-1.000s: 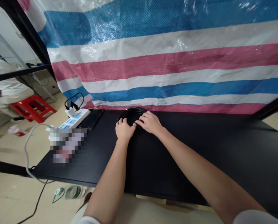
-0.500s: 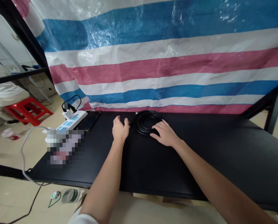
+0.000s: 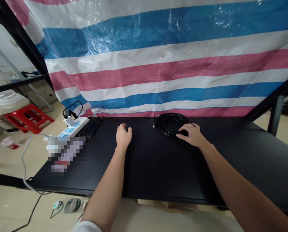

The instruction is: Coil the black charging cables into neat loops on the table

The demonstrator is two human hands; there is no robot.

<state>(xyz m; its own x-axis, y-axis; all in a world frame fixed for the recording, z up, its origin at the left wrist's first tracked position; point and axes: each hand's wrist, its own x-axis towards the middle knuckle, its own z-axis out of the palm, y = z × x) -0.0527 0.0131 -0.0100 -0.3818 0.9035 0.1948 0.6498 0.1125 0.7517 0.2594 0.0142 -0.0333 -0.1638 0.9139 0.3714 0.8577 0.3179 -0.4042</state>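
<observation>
A coiled black cable [image 3: 163,129] lies on the black tabletop [image 3: 153,164] near its back edge. Its plug end [image 3: 153,125] sticks out on the coil's left side. My right hand [image 3: 191,134] is closed around the coil's right front edge, its thumb pointing left; the fingertips are partly hidden. Apart from the cable, to its left, my left hand [image 3: 124,136] hovers over or rests on the table, fingers loosely bent and thumb spread away. Nothing shows in that hand.
At the left stand a white power strip [image 3: 72,129] with plugs and a black phone [image 3: 90,127]. A striped tarp [image 3: 158,77] hangs behind the table. On the floor are a red stool [image 3: 29,117] and a clear container [image 3: 72,205]. A seated person [image 3: 7,100] is at far left.
My right hand has moved to the right, and the coiled cable has slid right with it. The left hand stays in about the same place, now clear of the cable's plug end.
</observation>
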